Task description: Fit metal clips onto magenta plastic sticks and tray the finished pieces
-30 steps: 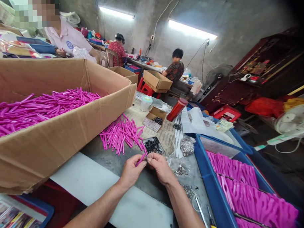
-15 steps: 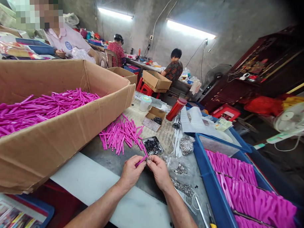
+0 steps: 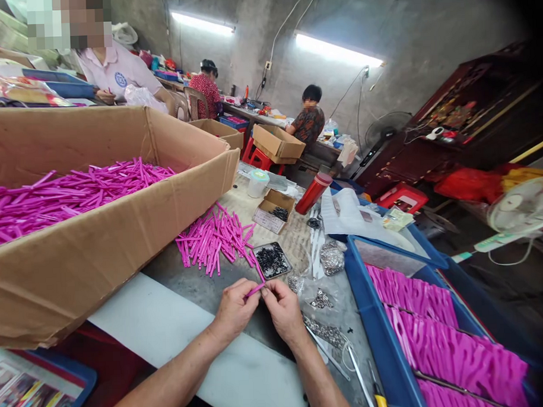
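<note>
My left hand (image 3: 234, 307) is closed round a thin pink plastic stick (image 3: 255, 289) whose end pokes out toward the right. My right hand (image 3: 283, 310) pinches at that end, fingertips pressed together; whatever small part it holds is hidden. Both hands hover over the grey table just in front of a small tray of black metal bits (image 3: 272, 260). A loose heap of pink sticks (image 3: 212, 236) lies beyond it.
A big cardboard box (image 3: 98, 233) full of pink sticks fills the left. A blue bin (image 3: 383, 336) with stacked pink pieces stands at the right. Silver parts in bags (image 3: 332, 258), a red flask (image 3: 313, 193), a small carton (image 3: 274, 212) and tools (image 3: 371, 384) lie around. Three people sit at far tables.
The hands have stayed together on the pink stick, with only slight fingertip movement. The camera has shifted a little, so everything sits slightly lower and left.
</note>
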Motion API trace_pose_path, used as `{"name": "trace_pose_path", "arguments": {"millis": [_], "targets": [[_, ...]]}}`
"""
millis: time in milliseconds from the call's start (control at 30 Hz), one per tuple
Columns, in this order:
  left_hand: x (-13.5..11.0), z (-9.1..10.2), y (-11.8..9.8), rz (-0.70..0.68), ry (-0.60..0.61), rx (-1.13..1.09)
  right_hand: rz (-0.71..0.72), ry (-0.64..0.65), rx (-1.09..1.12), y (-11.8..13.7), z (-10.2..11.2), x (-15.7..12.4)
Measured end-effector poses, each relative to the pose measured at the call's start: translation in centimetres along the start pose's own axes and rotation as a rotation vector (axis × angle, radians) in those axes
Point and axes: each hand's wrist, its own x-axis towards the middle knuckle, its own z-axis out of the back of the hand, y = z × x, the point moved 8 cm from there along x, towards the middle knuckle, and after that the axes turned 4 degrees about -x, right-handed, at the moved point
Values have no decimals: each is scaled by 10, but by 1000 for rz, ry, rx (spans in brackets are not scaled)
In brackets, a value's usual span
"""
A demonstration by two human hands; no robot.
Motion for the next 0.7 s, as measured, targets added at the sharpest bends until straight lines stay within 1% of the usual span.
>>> {"name": "trace_pose_path", "arguments": {"millis": [100,167,333,533,700], "targets": [[-1,-3,-2,-10,36,79,35,-12,-81,6,3,-1],[-2,-4,-5,-25,54,117,38,-21,-96,7,5,-1],[-4,-8,-10,-107,85,186,16,-11,-67,4,5,-1],[-8,-14,-11,-201,101,277,-5,26,-27,-2,4,0],[-10,-16,-15,-260,91,353,41,62,-56,2,5,-1]]}}
